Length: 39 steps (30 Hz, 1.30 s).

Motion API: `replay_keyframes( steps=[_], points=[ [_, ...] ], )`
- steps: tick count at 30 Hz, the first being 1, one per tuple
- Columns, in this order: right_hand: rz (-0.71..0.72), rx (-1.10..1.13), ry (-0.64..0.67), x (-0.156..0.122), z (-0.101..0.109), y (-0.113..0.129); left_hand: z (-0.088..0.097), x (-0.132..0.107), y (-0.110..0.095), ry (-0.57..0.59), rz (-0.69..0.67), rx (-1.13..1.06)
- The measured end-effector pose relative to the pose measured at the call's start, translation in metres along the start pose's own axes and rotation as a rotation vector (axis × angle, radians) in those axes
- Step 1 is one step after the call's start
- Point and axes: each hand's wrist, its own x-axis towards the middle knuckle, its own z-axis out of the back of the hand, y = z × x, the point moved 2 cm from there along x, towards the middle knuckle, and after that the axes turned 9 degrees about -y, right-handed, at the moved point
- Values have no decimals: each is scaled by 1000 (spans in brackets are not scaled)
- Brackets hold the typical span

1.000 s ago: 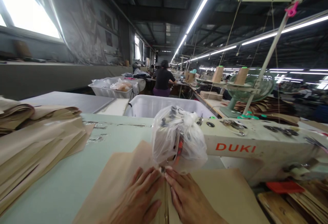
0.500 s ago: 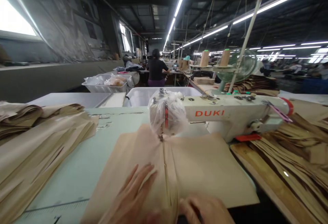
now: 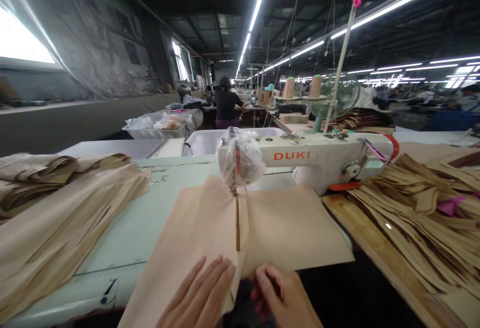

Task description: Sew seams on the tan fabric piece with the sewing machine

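**Sewing station, seen from the worker's head.** The left hand (image 3: 198,293) lay open near the lower center of the frame, its fingers extended and together, pressing flat on the tan sheet (image 3: 292,223). The right hand (image 3: 283,295) was partly curled at the sheet's near edge, just beside the left; whether it had hold of the edge could not be told. The sheet lay spread on the pale green sewing table (image 3: 112,273), with a narrow raised seam (image 3: 237,228) running from under the machine head toward the hands. The white DUKI sewing machine (image 3: 322,155) stood behind it, its head wrapped in a clear plastic bag (image 3: 240,158). Stacked tan pieces (image 3: 67,213) lay at left, and more (image 3: 412,208) lay on a wooden board (image 3: 360,223) at right. A white bin (image 3: 221,140) stood beyond the table, and a seated co-worker (image 3: 226,105) appeared at upper center.
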Motion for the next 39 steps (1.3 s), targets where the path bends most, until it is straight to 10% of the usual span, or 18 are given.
replay_keyframes(
  steps=[5,9,16,39],
  points=[
    [533,-322,-83,19,7,16,35,37,27,-38,357,-170],
    [551,-365,-5,29,7,4,41,55,35,5,460,-259],
    [447,39,-323,33,13,1,37,60,36,-17,497,-331],
    [637,-240,-125,26,0,-4,37,49,22,2,249,-304]
  ],
)
